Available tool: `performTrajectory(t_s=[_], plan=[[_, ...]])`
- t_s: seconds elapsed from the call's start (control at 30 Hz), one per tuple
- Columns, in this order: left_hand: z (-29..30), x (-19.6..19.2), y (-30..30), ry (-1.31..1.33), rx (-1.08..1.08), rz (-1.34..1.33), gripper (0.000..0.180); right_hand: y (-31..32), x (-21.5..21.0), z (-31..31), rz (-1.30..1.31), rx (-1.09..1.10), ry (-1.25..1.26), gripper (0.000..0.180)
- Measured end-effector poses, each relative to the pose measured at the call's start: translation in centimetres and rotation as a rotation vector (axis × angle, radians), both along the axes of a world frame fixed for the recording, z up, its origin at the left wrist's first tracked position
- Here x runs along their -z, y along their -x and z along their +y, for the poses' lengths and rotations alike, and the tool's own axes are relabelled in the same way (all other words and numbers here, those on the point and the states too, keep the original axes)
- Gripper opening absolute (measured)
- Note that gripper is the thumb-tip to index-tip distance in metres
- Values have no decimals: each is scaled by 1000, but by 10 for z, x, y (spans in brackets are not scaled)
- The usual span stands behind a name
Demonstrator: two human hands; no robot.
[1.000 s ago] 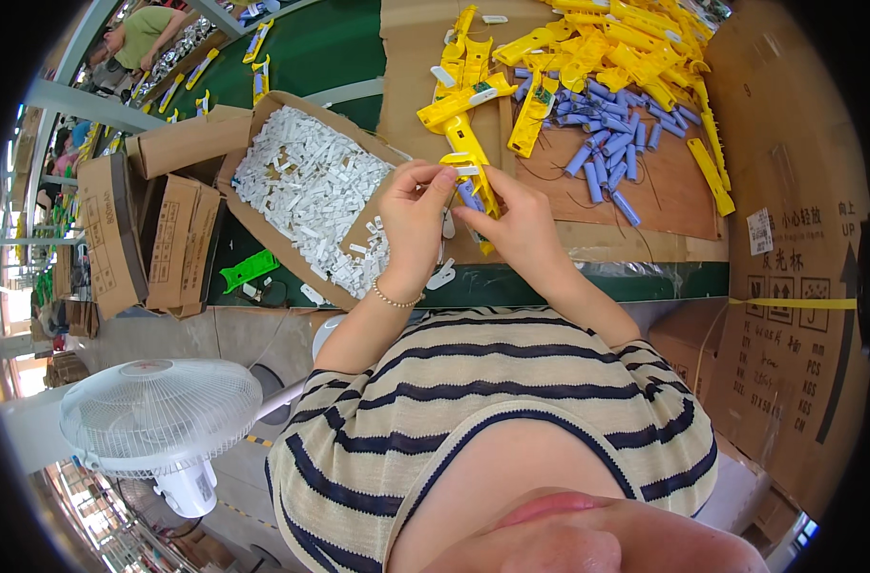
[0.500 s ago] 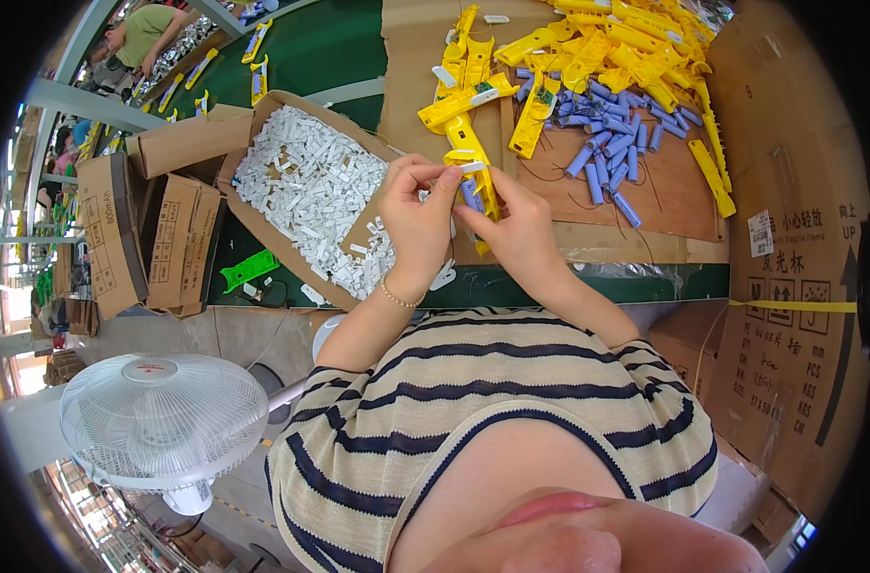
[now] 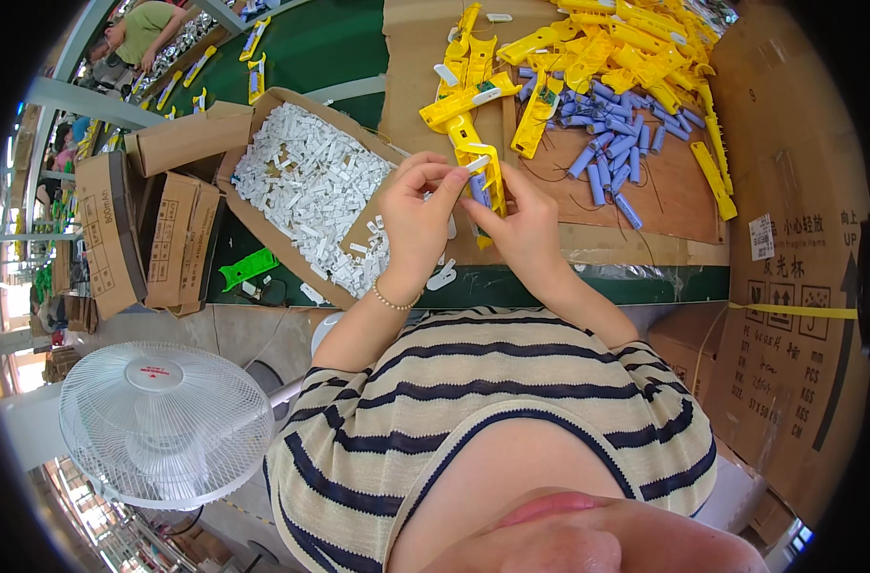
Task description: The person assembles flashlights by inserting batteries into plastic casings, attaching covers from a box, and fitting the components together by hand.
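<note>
Just in front of my body, my left hand (image 3: 418,215) pinches a small white plastic piece (image 3: 478,164) between thumb and fingertips. My right hand (image 3: 523,229) grips a yellow plastic housing (image 3: 498,187), with the thumb along its near side. A blue cylindrical battery (image 3: 480,191) shows inside the housing. The white piece lies across the housing's upper part; whether it is seated there I cannot tell. Just beyond, another yellow housing (image 3: 461,103) with a white piece on it lies slanted on the cardboard.
An open carton (image 3: 351,148) with many small white pieces stands left of my hands. Blue batteries (image 3: 602,143) and a heap of yellow housings (image 3: 635,43) lie to the right. A tall carton (image 3: 788,229) walls off the right side. A white fan (image 3: 163,420) stands lower left.
The white piece has tilted, its right end now higher. The yellow housing has turned a little in my right hand, showing more of its side. Both hands stay nearly in place.
</note>
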State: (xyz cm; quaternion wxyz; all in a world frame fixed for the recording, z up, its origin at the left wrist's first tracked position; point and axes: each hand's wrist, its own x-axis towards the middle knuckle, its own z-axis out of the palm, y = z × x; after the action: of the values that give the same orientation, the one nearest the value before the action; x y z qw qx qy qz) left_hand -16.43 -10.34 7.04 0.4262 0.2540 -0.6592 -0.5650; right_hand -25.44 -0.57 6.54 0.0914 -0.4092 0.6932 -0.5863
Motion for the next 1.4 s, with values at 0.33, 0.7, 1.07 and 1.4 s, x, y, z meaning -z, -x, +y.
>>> performTrajectory(t_s=[0.33, 0.7, 1.07, 1.4], plan=[[-7, 5, 6, 76, -86, 49, 13, 3, 4, 1, -265, -229, 0, 43], [-6, 1, 28, -216, -46, 45, 17, 10, 9, -12, -508, -199, 17, 36], [-18, -11, 22, 42, 83, -261, 15, 27, 6, 6, -763, -411, -43, 44], [-13, -41, 6, 80, 443, -195, 16, 32, -35, 32, -485, -507, -63, 50]])
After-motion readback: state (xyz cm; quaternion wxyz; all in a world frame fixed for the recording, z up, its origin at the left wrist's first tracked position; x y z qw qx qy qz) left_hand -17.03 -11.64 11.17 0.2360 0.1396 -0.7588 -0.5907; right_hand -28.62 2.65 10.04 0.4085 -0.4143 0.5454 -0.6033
